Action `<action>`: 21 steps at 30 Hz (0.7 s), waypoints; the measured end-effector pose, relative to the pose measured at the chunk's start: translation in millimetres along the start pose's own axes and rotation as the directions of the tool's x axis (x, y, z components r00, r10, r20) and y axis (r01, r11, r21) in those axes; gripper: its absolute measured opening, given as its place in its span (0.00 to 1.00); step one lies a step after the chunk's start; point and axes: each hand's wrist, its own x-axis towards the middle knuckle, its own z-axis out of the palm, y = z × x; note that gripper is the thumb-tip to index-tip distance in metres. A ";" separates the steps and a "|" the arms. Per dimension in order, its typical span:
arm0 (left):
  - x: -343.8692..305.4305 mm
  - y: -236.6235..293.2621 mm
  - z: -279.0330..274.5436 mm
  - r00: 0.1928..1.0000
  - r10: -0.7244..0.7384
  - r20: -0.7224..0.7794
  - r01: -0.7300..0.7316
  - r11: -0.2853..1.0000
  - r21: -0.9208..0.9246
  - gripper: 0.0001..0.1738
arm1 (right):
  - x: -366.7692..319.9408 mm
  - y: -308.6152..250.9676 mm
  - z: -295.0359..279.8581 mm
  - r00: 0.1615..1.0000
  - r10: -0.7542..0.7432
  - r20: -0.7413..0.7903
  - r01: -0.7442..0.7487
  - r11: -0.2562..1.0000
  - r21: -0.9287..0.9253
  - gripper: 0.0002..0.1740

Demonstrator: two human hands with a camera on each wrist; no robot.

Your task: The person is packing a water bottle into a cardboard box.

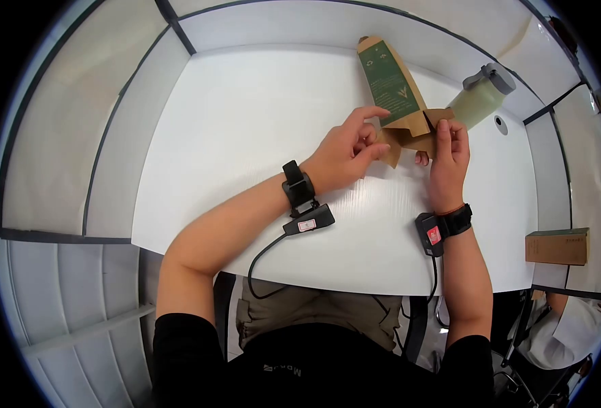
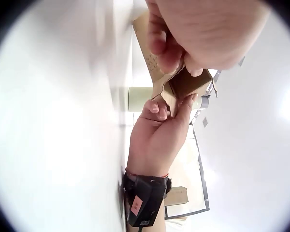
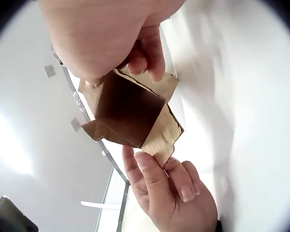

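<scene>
A long green and brown cardboard box (image 1: 390,85) lies on the white table, its near end open with flaps spread. In the right wrist view the dark inside of the box (image 3: 128,111) shows, and it looks hollow. My left hand (image 1: 345,149) is at the left side of the open end; its thumb and fingers pinch a flap (image 3: 162,137). My right hand (image 1: 449,163) grips the right side of the opening, thumb on a flap and fingers curled beneath. In the left wrist view my right hand (image 2: 157,137) holds the box edge.
A pale green bottle (image 1: 478,102) with a grey lid stands behind my right hand, near a round hole (image 1: 500,122) in the table (image 1: 246,102). Partition walls border the table. Another brown box (image 1: 557,247) is at the far right, with a seated person (image 1: 565,336) beyond the partition.
</scene>
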 end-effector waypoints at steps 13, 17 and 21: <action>10.7 1.0 6.8 0.957 -0.289 -0.036 0.291 0.950 0.112 0.22 | -11.8 -4.1 20.0 0.998 0.036 0.045 -0.037 0.999 0.023 0.12; 8.0 7.8 2.3 0.917 -0.398 -0.017 0.398 0.916 0.042 0.25 | -9.3 -1.4 13.6 0.999 0.031 0.022 -0.031 0.999 -0.007 0.13; 7.2 6.3 5.3 0.947 -0.310 -0.085 0.318 0.941 0.112 0.31 | -7.4 -3.2 10.6 0.999 0.046 0.021 -0.046 0.999 -0.007 0.14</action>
